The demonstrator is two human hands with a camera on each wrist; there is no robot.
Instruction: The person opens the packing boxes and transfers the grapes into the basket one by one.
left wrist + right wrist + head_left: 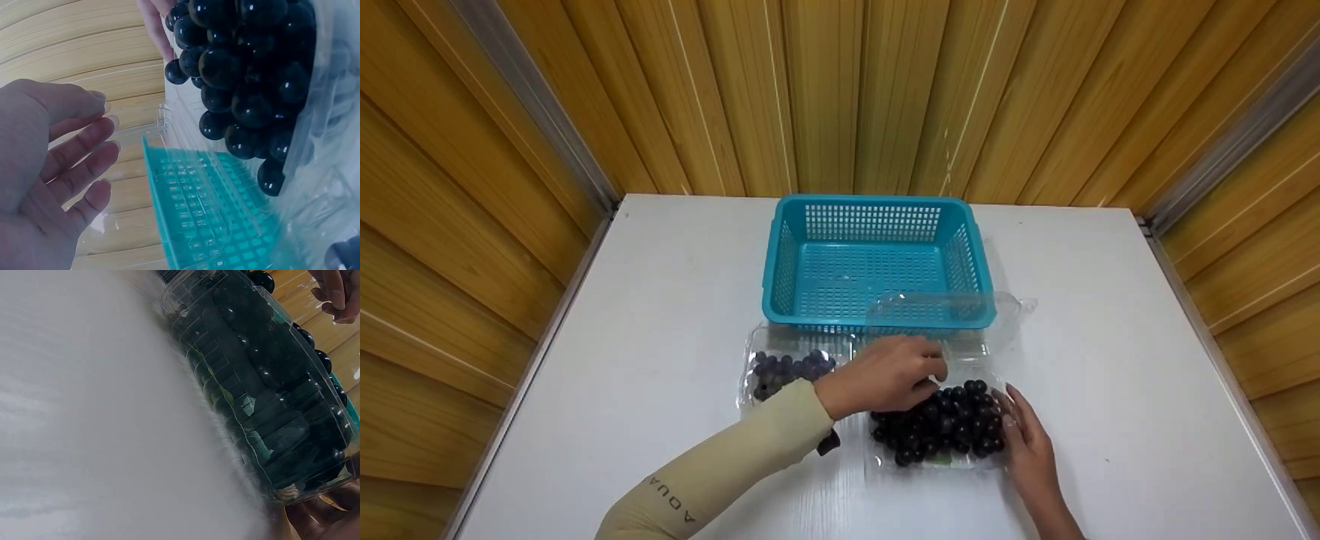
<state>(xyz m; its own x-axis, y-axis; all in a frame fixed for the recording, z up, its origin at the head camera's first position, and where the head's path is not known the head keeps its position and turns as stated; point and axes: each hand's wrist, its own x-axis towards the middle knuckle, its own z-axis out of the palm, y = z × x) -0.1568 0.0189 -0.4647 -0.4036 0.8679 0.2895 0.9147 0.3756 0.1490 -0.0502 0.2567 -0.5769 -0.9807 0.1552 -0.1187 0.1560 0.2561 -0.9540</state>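
Note:
Dark grapes (960, 424) fill a clear plastic box (877, 459) at the front right of the table, its transparent lid (1011, 322) raised at the back. Over the box's back left part hovers my left hand (889, 375). Its fingers (93, 163) are loosely bent, with nothing visible between them in the left wrist view. At the box's right side, my right hand (1033, 450) holds the wall. Its fingers (315, 517) sit against the box's end in the right wrist view, where part of the hand is cut off by the frame.
Just behind the boxes stands a turquoise basket (877, 199), overlapped by the lid. A second clear box (744, 375) with grapes (791, 367) lies to the left, partly hidden by my left forearm. Wood-patterned walls (825, 97) enclose the white table (660, 300).

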